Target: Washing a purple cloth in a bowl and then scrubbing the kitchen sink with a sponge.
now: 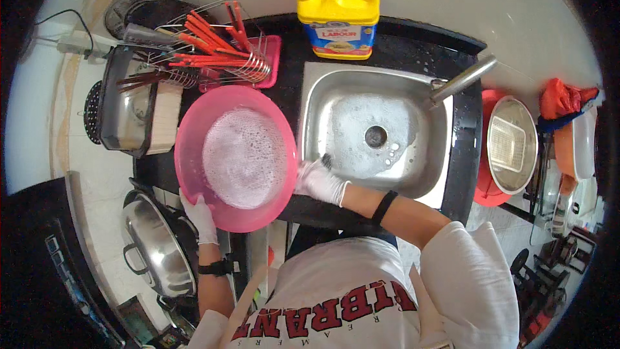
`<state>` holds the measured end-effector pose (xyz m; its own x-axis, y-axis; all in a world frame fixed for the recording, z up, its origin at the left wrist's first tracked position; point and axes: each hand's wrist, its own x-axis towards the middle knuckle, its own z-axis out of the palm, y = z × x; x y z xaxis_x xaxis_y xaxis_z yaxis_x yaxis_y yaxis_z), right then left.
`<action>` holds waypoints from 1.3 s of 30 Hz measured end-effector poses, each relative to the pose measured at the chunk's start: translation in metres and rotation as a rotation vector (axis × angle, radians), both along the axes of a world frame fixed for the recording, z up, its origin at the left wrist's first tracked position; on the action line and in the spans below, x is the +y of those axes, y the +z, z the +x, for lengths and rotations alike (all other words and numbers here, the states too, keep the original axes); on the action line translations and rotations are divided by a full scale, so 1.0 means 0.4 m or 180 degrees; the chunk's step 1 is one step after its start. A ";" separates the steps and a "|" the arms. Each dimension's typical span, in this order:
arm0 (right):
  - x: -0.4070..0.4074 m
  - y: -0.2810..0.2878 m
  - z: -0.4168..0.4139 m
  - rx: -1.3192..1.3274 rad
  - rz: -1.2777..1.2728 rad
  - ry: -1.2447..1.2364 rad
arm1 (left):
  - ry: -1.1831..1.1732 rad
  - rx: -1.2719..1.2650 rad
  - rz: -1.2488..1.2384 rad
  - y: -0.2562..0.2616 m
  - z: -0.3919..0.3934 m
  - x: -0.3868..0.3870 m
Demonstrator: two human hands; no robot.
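A pink plastic basin (pixel 244 220) with foamy, soapy water stands on the black counter, left of the sink. My left hand (pixel 199 218), in a white glove, grips the basin's near-left rim. Against the basin's right side is my right hand (pixel 319 183), also gloved; its fingertips are partly hidden, and a small dark thing lies by them at the sink's edge. The stainless steel sink (pixel 378 126) holds suds around its drain. A metal faucet (pixel 465 80) reaches over its right back corner.
Behind the sink stands a yellow detergent jug (pixel 341 17) with a pump. A wire utensil rack (pixel 256 65) with red chopsticks is at the back left. A lidded steel pan (pixel 160 247) sits at lower left, and a metal bowl (pixel 512 174) with a white basket at right.
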<state>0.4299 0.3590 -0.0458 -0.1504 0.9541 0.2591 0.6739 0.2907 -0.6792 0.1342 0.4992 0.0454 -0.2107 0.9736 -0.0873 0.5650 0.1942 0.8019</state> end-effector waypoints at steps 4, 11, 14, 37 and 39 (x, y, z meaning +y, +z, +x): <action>-0.143 0.001 0.080 0.0571 -0.0109 0.0446 | -0.0073 -0.0032 0.0186 -0.019 -0.034 0.006; -0.167 -0.002 0.069 0.0852 -0.0214 -0.0127 | -0.0106 0.0100 0.0397 -0.065 -0.078 0.026; -0.032 -0.008 -0.021 0.0585 -0.0028 0.0162 | -0.0020 -0.0127 0.0067 0.005 0.025 0.000; -0.505 0.100 0.303 -0.0685 -0.1089 -0.0106 | -0.0145 0.0023 0.0406 -0.083 -0.098 0.028; -0.405 0.096 0.216 -0.0469 -0.0663 -0.0173 | -0.0256 0.0193 0.0497 -0.070 -0.095 0.027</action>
